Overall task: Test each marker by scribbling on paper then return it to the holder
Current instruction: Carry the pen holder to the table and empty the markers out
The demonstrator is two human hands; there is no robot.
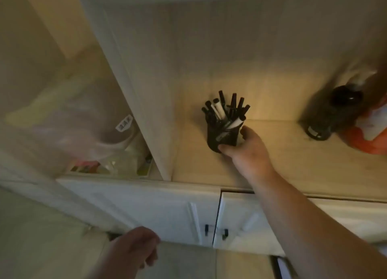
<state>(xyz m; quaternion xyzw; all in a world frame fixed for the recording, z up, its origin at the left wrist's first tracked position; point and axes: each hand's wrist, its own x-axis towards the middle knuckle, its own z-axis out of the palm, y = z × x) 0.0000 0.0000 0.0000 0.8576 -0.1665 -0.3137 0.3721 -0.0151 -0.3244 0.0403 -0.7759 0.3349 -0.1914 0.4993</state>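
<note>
A black mesh holder (217, 136) stands on a light wooden shelf (293, 165) inside an open cabinet niche. It is packed with several markers (226, 109), most with black caps, a few with white barrels. My right hand (245, 151) reaches up to the holder and grips its lower right side, thumb under the base, fingers behind it. My left hand (136, 247) hangs low in front of the cabinet doors with its fingers loosely curled and holds nothing. No paper is in view.
A dark bottle (328, 115) and an orange-and-white package (370, 130) stand on the shelf's right end. A vertical panel (144, 111) separates a left compartment holding a clear plastic container (90, 130). White cabinet doors with black handles (215, 230) lie below.
</note>
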